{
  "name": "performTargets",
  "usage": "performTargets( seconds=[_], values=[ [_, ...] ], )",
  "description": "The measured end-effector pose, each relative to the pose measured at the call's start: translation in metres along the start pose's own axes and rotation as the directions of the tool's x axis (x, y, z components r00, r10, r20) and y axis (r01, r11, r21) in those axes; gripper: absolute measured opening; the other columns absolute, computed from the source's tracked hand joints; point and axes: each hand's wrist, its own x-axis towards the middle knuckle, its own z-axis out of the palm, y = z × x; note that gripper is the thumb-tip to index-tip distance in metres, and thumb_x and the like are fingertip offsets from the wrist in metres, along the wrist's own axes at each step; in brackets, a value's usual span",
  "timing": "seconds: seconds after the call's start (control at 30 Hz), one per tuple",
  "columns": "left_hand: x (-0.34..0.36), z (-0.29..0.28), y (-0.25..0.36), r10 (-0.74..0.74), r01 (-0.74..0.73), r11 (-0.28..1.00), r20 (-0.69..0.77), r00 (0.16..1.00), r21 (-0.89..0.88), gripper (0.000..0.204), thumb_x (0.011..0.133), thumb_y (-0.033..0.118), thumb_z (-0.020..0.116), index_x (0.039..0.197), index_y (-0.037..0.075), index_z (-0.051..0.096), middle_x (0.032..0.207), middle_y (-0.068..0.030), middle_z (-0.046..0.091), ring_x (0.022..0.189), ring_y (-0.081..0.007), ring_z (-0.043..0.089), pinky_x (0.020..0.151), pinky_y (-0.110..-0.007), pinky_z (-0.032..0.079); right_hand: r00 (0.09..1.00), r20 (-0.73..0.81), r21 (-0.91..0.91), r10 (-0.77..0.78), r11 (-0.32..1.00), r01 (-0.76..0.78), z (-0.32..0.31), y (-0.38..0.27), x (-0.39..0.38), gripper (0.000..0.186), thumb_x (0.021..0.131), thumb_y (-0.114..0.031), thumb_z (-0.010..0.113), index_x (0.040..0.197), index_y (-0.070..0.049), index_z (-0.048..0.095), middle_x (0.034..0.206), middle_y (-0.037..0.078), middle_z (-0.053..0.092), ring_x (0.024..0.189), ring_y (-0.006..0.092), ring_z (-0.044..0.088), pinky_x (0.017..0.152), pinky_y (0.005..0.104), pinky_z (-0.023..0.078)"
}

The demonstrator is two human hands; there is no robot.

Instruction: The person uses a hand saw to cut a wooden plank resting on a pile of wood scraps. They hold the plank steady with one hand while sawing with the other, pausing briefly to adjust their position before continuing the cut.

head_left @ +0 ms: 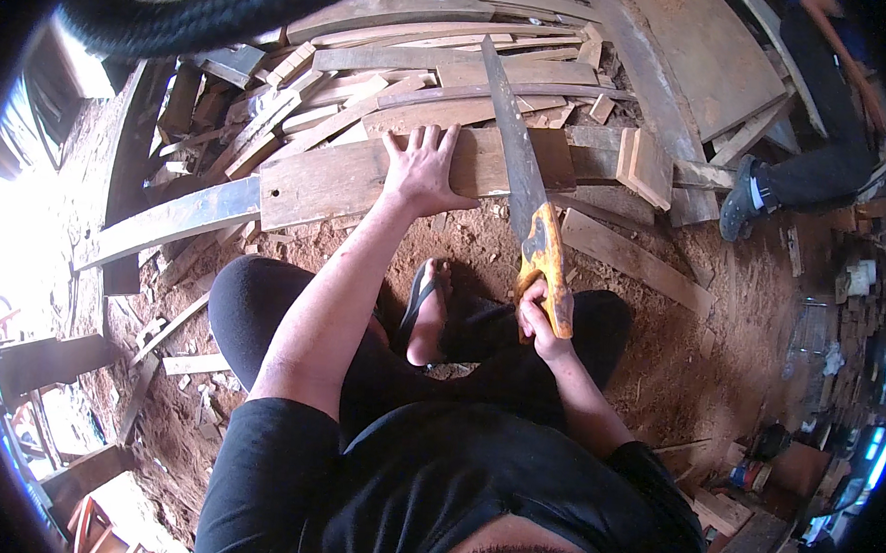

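My left hand [426, 172] lies flat with its fingers spread on a wide wooden plank [317, 188], pressing it from above. The plank stretches crosswise in front of my knees and has a small hole near its left end. In my right hand [536, 311] is a handsaw [525, 171], its worn yellow handle wrapped by my fingers. The blade points away from me and crosses over the plank to the right of my left hand. Whether the teeth touch the wood I cannot tell.
Beyond the plank is a heap of scrap boards [394, 64]. A short wood block [645, 167] rests near the plank's right end. At the right, another person's shoe [741, 200] and dark trouser leg show. Wood chips litter the dirt floor [679, 359]. A dark braided cable [216, 19] hangs across the upper left.
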Motion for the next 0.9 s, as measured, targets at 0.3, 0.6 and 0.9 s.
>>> performTargets(
  seconds=[0.3, 0.6, 0.9],
  values=[
    [0.000, -0.002, 0.000, -0.010, 0.009, 1.000, 0.025, 1.000, 0.010, 0.137, 0.060, 0.077, 0.084, 0.166, 0.011, 0.027, 0.153, -0.0188, 0.045, 0.148, -0.0382, 0.040, 0.118, -0.083, 0.014, 1.000, -0.019, -0.059, 0.020, 0.998, -0.021, 0.002, -0.014, -0.033, 0.011, 0.097, -0.010, 0.064, 0.089, -0.004, 0.057, 0.062, 0.000, 0.054, 0.051, 0.0072, 0.051, 0.049, 0.0249, 0.039],
    [0.003, 0.000, -0.002, 0.007, -0.007, 1.000, 0.004, 1.000, 0.028, 0.136, 0.060, 0.076, 0.084, 0.164, 0.008, 0.029, 0.153, -0.0195, 0.046, 0.146, -0.0375, 0.042, 0.116, -0.081, 0.021, 0.998, 0.053, 0.081, 0.022, 0.996, -0.026, -0.005, -0.017, -0.020, 0.014, 0.098, -0.009, 0.062, 0.087, -0.005, 0.054, 0.059, -0.001, 0.050, 0.046, 0.0061, 0.046, 0.045, 0.0235, 0.037],
    [0.006, 0.001, -0.006, 0.019, -0.019, 1.000, 0.024, 1.000, -0.014, 0.135, 0.061, 0.074, 0.085, 0.165, 0.008, 0.029, 0.155, -0.0200, 0.044, 0.148, -0.0398, 0.037, 0.117, -0.082, 0.015, 0.993, 0.115, 0.217, -0.017, 0.976, -0.009, -0.006, -0.015, 0.078, 0.016, 0.099, -0.007, 0.062, 0.086, -0.006, 0.054, 0.062, -0.002, 0.050, 0.046, 0.0060, 0.047, 0.043, 0.0244, 0.038]
  ],
)
